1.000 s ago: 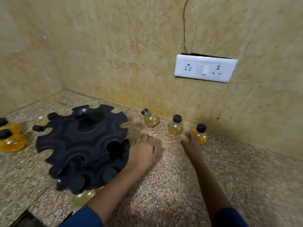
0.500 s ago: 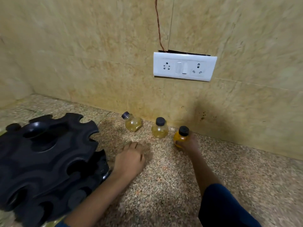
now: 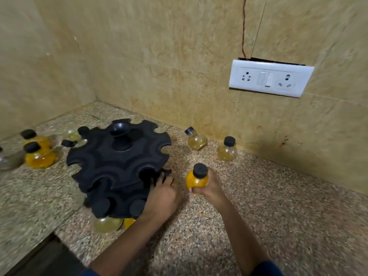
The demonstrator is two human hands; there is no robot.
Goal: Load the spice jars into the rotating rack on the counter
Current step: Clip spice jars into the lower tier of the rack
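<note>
Head view: right hand (image 3: 209,184) wrapped round the belly of a round clear jar of orange spice with a black screw cap (image 3: 197,179), jar upright, lifted just right of the black plastic two-tier rotating rack (image 3: 117,162). Left hand (image 3: 162,193) rests on the rack's lower tier, fingers curled at a notch; whether it clamps the rim can't be told. Nearest empty notch sits left of the grip, beside the left fingers (image 3: 161,179). Risks: rack spins under the push, so the neck misses the notch; jar clips the left fingers; a low hold lets the jar tip.
</note>
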